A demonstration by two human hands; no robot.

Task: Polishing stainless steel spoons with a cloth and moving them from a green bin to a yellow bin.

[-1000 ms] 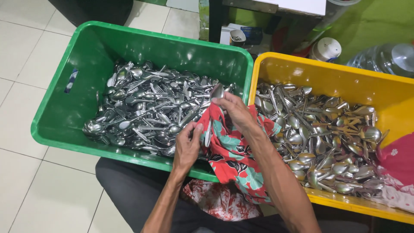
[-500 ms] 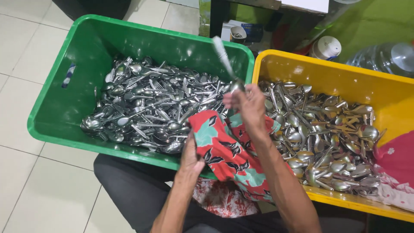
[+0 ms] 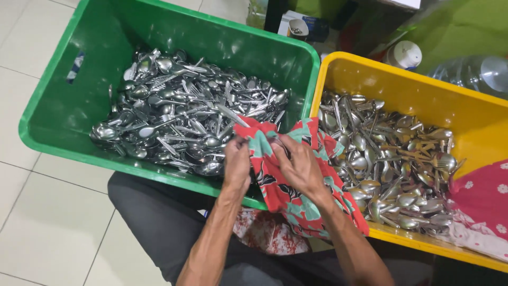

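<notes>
A green bin (image 3: 63, 114) and a yellow bin (image 3: 476, 114) sat full of cutlery. Across their near rims lay a red cloth (image 3: 296, 185). The left hand (image 3: 237, 165) pinched its edge; the right hand (image 3: 301, 167) pressed curled fingers into it. Tugging might drag spoons over the rim.

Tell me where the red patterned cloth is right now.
In the head view, the red patterned cloth drapes over the adjoining rims of the green bin and yellow bin, gripped by the left hand and right hand.
</notes>
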